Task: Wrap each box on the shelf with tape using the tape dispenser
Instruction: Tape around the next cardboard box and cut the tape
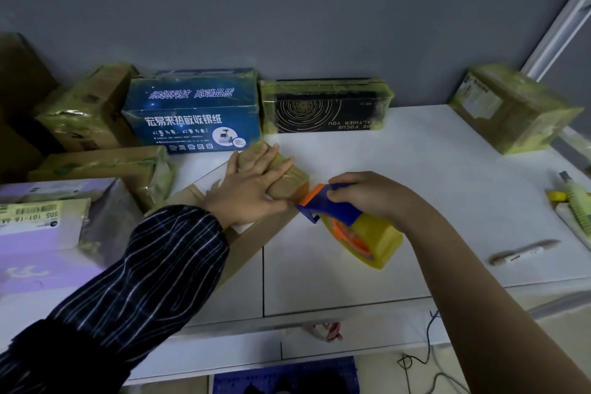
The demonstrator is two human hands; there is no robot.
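Curled fingers of the right hand clamp the blue handle of the tape dispenser, whose orange nose meets the edge of a brown cardboard box just left of the grip. On that box the left hand presses flat, fingers straight. Beneath both lies a white shelf; beyond the grip a blue box and a black box, both taped, stand against a grey wall.

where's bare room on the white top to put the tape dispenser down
Widest bare patch: between the black box, the taped brown box at right and the right hand. Another lies between the tape dispenser and the near edge. Left side is crowded with boxes; tools line the right edge.
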